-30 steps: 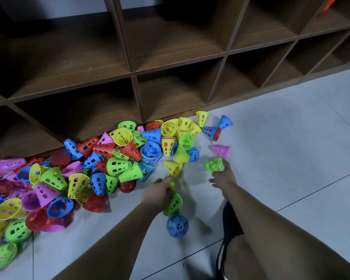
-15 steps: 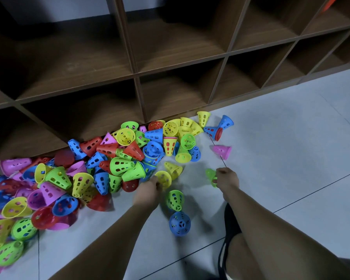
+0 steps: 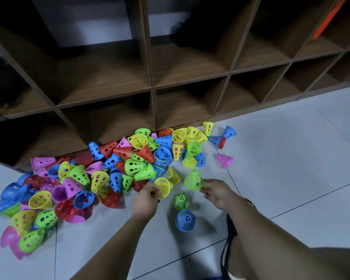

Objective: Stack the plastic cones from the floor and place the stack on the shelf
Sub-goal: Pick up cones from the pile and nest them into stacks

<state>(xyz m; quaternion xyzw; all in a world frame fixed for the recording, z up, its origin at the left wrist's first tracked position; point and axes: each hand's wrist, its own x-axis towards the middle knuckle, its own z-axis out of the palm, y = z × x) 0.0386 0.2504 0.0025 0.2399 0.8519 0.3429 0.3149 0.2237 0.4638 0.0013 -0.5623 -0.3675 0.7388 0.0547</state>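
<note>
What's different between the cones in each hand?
Colour: the left hand pinches a yellow cone, the right hand grips a green cone. Pose: the yellow cone shows its open mouth; the green cone shows its outside, narrow end away from the hand. Both are plastic, pierced with holes.

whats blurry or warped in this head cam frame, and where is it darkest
Head view: the wide lens bows the shelf edges; the far-left cones smear with motion blur, while the left hand pinching a yellow cone and the right hand pinching a green cone look fairly sharp; the upper shelf bays are darkest; the blue cone casts a soft shadow on the floor.
</note>
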